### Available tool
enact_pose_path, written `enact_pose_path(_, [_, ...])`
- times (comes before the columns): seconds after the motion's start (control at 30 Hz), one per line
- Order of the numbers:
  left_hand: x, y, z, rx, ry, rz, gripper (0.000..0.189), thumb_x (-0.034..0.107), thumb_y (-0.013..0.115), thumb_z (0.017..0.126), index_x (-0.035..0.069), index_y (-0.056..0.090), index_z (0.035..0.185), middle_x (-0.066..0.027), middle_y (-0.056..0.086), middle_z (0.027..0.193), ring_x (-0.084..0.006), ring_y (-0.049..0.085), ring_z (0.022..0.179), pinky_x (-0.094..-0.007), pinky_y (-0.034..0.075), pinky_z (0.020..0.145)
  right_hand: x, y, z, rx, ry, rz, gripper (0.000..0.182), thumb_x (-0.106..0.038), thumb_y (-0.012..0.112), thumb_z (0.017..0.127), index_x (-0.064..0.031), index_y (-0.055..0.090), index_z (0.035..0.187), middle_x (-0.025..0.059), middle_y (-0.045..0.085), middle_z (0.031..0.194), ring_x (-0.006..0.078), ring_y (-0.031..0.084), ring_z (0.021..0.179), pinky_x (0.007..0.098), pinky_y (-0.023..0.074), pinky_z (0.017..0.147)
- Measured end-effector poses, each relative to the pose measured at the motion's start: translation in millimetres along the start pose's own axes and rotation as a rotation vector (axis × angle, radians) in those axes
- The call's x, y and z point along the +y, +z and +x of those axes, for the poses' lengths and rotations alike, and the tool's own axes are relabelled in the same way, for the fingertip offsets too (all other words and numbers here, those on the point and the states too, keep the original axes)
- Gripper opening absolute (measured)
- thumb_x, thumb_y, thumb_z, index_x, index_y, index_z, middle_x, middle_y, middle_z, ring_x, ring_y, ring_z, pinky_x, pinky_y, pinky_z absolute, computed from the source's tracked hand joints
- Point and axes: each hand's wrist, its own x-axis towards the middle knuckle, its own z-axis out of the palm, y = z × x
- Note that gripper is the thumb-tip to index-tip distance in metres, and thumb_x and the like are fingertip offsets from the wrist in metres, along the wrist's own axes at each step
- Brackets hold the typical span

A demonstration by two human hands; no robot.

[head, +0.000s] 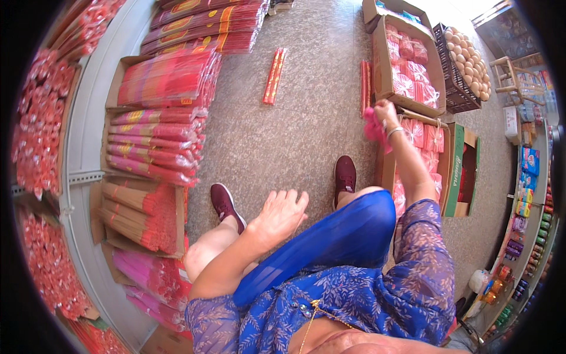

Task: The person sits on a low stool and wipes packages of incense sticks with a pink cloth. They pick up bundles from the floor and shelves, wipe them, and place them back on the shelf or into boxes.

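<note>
My right hand [386, 113] grips a crumpled bright pink cloth [376, 128] beside the corner of an open cardboard box [384, 57]. Pink wrapped bundles [409, 82] tied with pale string fill that box. Over my lap, my left hand [281, 211] hangs with nothing in it and its fingers a little apart. On the speckled floor ahead lies a pair of red sticks with gold decoration [275, 76], possibly candles. More red sticks [365, 86] lie against the box, near the cloth. Another box [388, 170] of pink bundles is partly hidden by my right arm.
Shelves on the left carry plastic-wrapped incense packs [166, 82] and bare incense bundles [132, 212]. A crate [451, 84] of eggs [468, 62], a green-and-white carton [460, 170], a wooden stool [515, 77] and shelves of packaged goods [524, 203] stand on the right.
</note>
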Motion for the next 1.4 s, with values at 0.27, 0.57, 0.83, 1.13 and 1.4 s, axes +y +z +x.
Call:
enact_pose_path(0.27, [-14,-8,22,-0.162,-0.103,-0.102,0.049,0.025,0.066,0.079,0.001,0.05,0.118,-0.0121,0.052,0.088,-0.0273,0.053,0.08,-0.0385,0.042,0.072,7,70,-1,-0.11,0.302,-0.237,0.037,-0.029,0.062,0.077,-0.0003,0.06,0.101,0.0258,0.062,0.1,0.0388,0.06,0.098,0.0449,0.0472,0.085])
enact_pose_path(0.57, [-32,-6,55,-0.38,-0.16,-0.157,0.051,0.026,0.063,0.081,0.0,0.047,0.123,-0.016,0.053,0.105,-0.0294,0.053,0.09,-0.0386,0.043,0.079,24,118,34,-0.025,0.306,-0.419,0.052,-0.032,0.066,0.076,0.0042,0.047,0.109,0.0297,0.056,0.107,0.0428,0.059,0.097,0.0484,0.048,0.084])
enact_pose_path(0.83, [-33,-11,54,-0.359,-0.183,-0.155,0.05,0.025,0.063,0.082,-0.001,0.048,0.122,-0.0161,0.053,0.105,-0.0294,0.054,0.09,-0.0387,0.043,0.078,30,106,38,-0.13,0.324,-0.345,0.039,-0.022,0.063,0.072,0.0064,0.056,0.098,0.0272,0.064,0.09,0.0411,0.063,0.089,0.0469,0.0502,0.077])
enact_pose_path(1.13, [-31,-14,32,-0.22,-0.198,-0.112,0.05,0.023,0.065,0.08,0.0,0.048,0.122,-0.015,0.053,0.098,-0.0302,0.055,0.088,-0.0394,0.045,0.077,2,122,-1,-0.287,0.639,0.918,0.015,-0.015,0.06,0.083,0.0002,0.061,0.085,0.0077,0.061,0.067,0.0178,0.059,0.052,0.031,0.0475,0.045])
enact_pose_path(1.4, [-47,-52,10,0.224,-0.406,-0.084,0.049,0.027,0.062,0.083,0.0,0.048,0.121,-0.0177,0.057,0.097,-0.0323,0.058,0.09,-0.0399,0.048,0.078,-202,14,-93,-0.807,0.401,1.092,0.016,-0.016,0.055,0.087,-0.0011,0.057,0.093,0.0085,0.061,0.076,0.0195,0.062,0.064,0.0317,0.053,0.056])
